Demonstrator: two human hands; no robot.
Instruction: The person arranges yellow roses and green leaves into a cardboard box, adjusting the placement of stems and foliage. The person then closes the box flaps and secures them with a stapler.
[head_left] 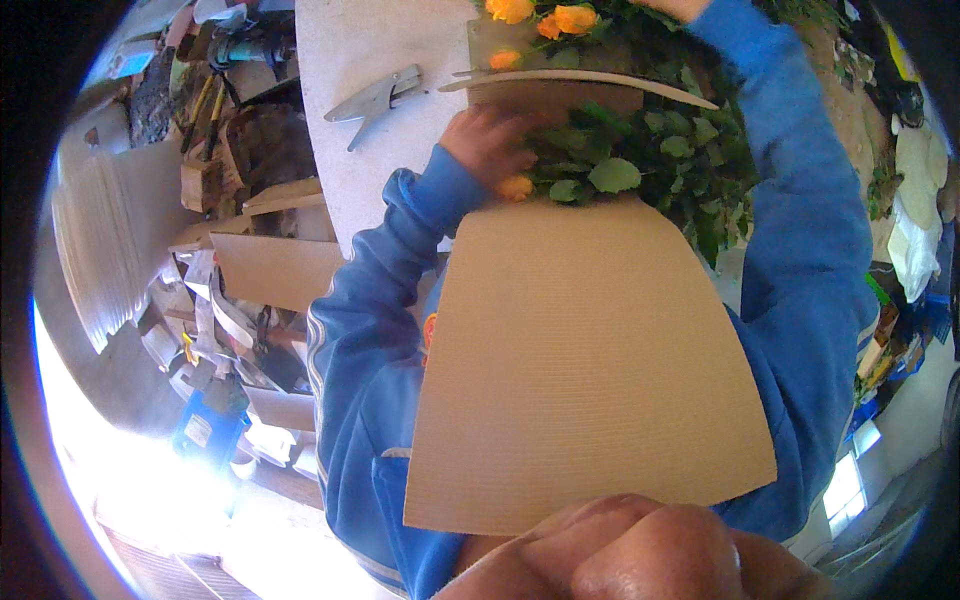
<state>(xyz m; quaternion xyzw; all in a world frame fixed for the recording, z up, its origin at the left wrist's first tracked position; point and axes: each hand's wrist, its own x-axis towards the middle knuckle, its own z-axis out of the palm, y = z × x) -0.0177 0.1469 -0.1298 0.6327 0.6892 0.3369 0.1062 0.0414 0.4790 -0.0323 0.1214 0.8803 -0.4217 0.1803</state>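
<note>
My left hand (488,147) is over the table beside a bunch of orange-yellow roses (573,20) with dark green leaves (613,176). Its fingers are blurred and partly lost against the cardboard and foliage, just above a low rose head (515,188). At the top edge, my right hand (678,6) is cut off by the frame, fingers out of sight, next to the leaves. A thin, curved cardboard edge (590,80) crosses the bunch. Between my arms, a large brown corrugated cardboard sheet (590,370) covers my chest, its far edge touching the leaves.
On the white tabletop (335,50), left of my hand, lies a grey metal plier-like tool (375,103). Cardboard pieces (275,268), clutter and a stack of pale sheets (100,235) are farther left. White plastic (915,245) hangs at the right.
</note>
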